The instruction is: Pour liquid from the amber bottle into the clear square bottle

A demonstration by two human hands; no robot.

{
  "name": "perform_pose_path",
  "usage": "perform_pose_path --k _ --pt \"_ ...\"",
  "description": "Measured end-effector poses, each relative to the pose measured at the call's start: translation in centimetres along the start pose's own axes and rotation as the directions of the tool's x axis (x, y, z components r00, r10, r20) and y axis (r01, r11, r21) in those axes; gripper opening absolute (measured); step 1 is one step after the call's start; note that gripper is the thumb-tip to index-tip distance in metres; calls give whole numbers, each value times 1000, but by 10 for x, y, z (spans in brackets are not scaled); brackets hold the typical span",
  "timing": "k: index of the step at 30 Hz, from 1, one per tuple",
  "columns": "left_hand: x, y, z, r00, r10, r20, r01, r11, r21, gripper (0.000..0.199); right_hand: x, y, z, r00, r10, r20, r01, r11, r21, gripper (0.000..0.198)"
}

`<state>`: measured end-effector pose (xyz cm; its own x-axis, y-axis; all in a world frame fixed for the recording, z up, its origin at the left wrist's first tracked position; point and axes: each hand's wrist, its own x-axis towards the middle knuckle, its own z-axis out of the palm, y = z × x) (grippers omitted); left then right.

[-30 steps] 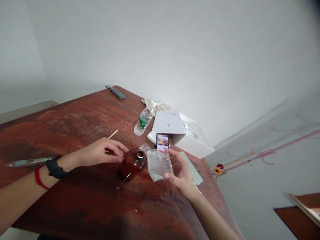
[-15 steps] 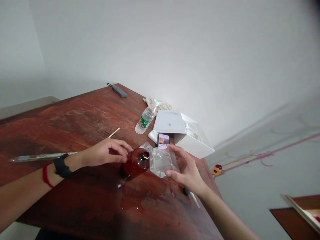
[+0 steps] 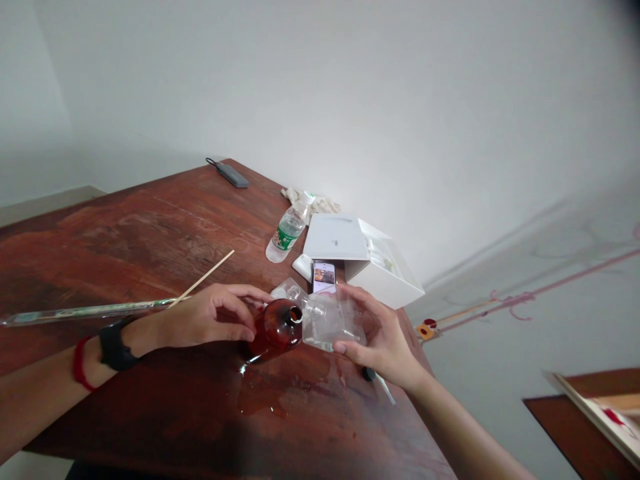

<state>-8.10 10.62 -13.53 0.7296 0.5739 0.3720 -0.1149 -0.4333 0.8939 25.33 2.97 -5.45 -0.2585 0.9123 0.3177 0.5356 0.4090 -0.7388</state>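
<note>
A brown glass bottle (image 3: 275,328) with an uncapped neck stands on the dark wooden table. My left hand (image 3: 215,315) curls round its left side, thumb in front and fingers reaching behind it. Just to the right, my right hand (image 3: 377,333) grips a clear, square-sided plastic container (image 3: 330,321) by its right side, close against the bottle's neck. Behind the bottle lies another clear plastic piece (image 3: 289,289), partly hidden. Wet patches shine on the wood (image 3: 260,400) in front of the bottle.
A water bottle (image 3: 289,230), a phone (image 3: 324,277), a white box (image 3: 335,237) and a cloth (image 3: 325,204) sit toward the back. A thin wooden stick (image 3: 207,273) and a long wrapped packet (image 3: 90,311) lie left. A black cap (image 3: 369,374) rests near my right wrist.
My left hand has closed in on the brown bottle's side. The clear container in my right hand has shifted slightly. The whole view has moved a little, revealing more of the stick.
</note>
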Motion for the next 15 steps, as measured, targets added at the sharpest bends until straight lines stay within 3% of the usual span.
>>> perform_pose_path --k 5,15 --pt "-2 4 5 1000 2 14 -3 1000 31 12 -5 -4 -1 1000 -30 -7 30 999 -10 71" --pt "-3 14 36 997 -15 -80 17 1000 26 14 -22 0 -10 1000 0 -30 1 1000 16 68"
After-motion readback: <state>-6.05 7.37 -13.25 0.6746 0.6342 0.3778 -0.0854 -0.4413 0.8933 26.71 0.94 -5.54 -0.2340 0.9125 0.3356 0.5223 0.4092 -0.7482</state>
